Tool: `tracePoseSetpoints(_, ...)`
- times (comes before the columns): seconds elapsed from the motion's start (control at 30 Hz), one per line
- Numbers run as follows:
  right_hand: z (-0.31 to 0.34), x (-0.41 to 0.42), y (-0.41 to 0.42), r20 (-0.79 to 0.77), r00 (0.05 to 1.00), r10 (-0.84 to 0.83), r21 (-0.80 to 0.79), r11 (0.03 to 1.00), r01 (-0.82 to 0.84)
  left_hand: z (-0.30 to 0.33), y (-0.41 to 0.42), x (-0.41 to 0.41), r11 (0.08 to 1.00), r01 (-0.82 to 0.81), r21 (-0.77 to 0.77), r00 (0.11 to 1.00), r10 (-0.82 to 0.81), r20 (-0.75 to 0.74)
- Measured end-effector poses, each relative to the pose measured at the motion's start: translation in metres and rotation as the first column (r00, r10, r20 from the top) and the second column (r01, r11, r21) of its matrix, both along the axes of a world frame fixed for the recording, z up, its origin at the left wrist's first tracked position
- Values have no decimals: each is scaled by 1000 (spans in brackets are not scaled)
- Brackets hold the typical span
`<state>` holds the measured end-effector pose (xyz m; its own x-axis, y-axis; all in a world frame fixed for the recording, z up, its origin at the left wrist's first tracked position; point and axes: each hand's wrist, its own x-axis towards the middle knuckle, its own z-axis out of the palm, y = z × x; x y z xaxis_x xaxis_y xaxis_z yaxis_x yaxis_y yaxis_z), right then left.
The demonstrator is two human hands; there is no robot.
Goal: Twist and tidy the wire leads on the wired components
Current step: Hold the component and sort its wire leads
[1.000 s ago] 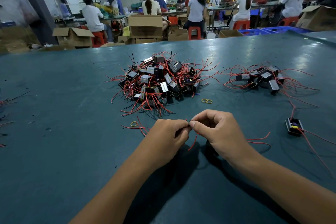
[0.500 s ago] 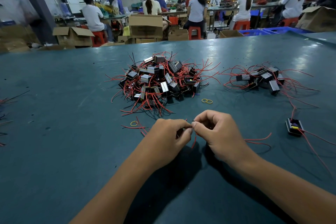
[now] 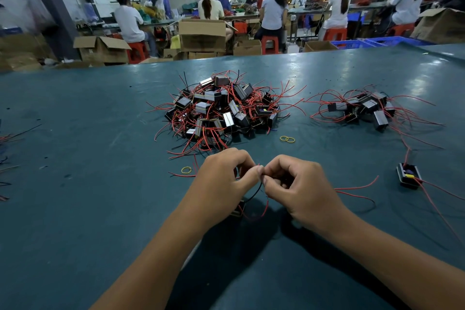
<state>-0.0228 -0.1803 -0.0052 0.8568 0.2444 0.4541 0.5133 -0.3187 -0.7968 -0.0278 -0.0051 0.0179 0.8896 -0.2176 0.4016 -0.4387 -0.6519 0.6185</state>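
Red and black leads pinched between both hands

Left hand (image 3: 221,178) and right hand (image 3: 294,184) meet fingertip to fingertip, gripping the leads (image 3: 256,191); these hang down toward the component (image 3: 239,209) under the left hand.

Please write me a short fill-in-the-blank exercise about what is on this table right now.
1. Both hands, left hand and right hand, pinch thin wire leads between their ____.
2. The bigger heap of black wired components lies to the ____ of the smaller heap.
3. Two small yellow rubber bands lie touching on the ____ table.

Missing words: fingers; left; green
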Motion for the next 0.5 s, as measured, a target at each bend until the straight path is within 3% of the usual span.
tracePoseSetpoints(0.17,4,-2,-1,198,980,-28,-146,988,58,4,-4,-2,974,-45,-223,964,-17,-267)
tracePoseSetpoints(0.27,5,-2,-2,324,946,9,-249,965,76,3,-8,-4,891,-173,-420,855,-76,-514)
tracePoseSetpoints(0.33,4,-2,-3,337,941,20,-249,966,69,4,-9,-4,853,-217,-476,796,-128,-592)
tracePoseSetpoints(0.4,4,0,-4,299,954,9,-210,976,56,4,-7,-3,878,-158,-453,849,-113,-515)
tracePoseSetpoints(0.5,4,3,-7,208,978,21,-137,991,8,7,5,0,987,30,-160,985,-56,-165)
